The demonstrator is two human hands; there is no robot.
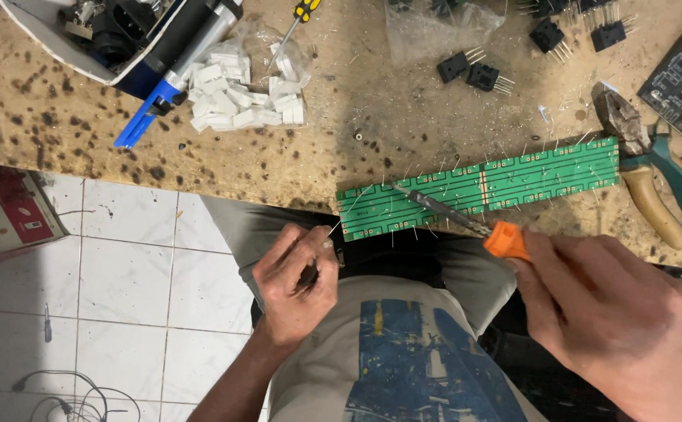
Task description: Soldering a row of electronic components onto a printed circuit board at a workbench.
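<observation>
While your right hand (607, 312) grips the orange handle of a soldering iron (466, 220), its metal shaft slants up and left so that the tip rests on the green circuit board (513, 181). Your fingers on that hand are closed around the handle, with the thumb laid along its near side. The board lies at the near edge of the table (341, 101), long and narrow, tilted slightly so its right end sits farther from you; thin component leads stick up from it along both long sides.

Your left hand (294, 285) hangs just off the table's near edge, above your lap, left of the board. Its fingers are pressed together, pinching a thin wire (339, 224) that reaches up toward the board's left end; whether it touches the board, you cannot tell.

Right of the board lie pliers (653, 176) with tan and teal handles, just beside its right end. Far right, black transistors (548, 37) with bent legs are scattered. Far left of centre sits a clear bag of white ceramic resistors (243, 98), with a blue-tipped desoldering pump (173, 74) touching its left side and a yellow-handled screwdriver (298, 19) beyond it. Below the table, white floor tiles (122, 273) show on the left.
</observation>
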